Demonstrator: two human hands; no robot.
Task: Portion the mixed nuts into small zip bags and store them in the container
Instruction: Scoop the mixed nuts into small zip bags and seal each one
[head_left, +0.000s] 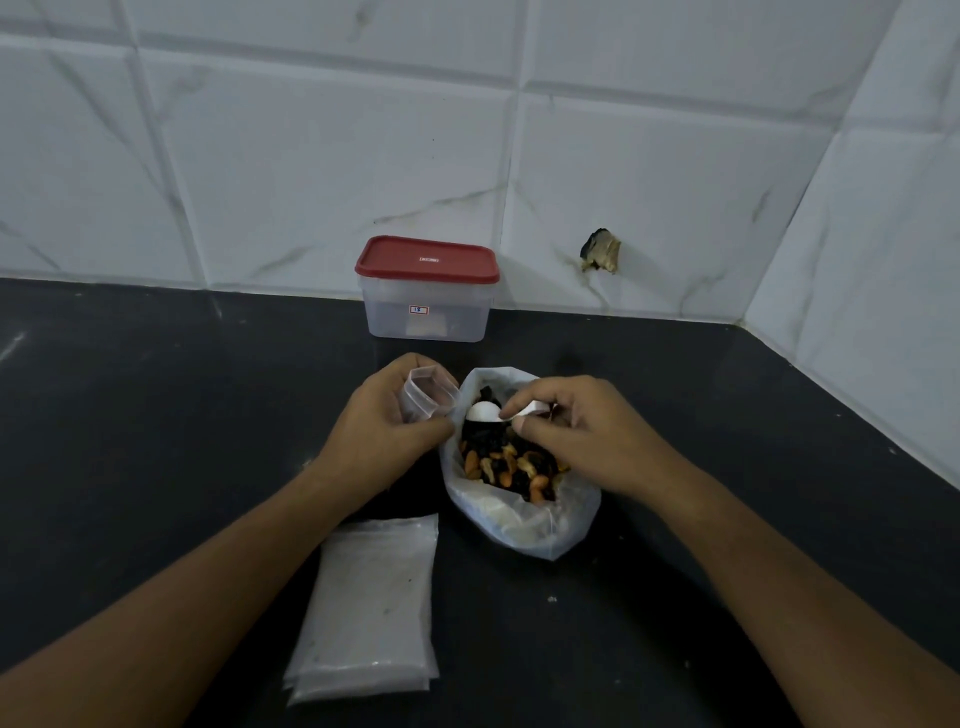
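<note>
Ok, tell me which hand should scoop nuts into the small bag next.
Right. The right hand pinches the white spoon, its bowl in the mixed nuts, while the left hand is busy holding the small zip bag open beside them.

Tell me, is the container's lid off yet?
No, the red lid sits on the container, while the left hand holds a small zip bag and the right hand a white spoon.

Clear plastic container with glossy red lid, matt dark counter, glossy marble-look tiles
</note>
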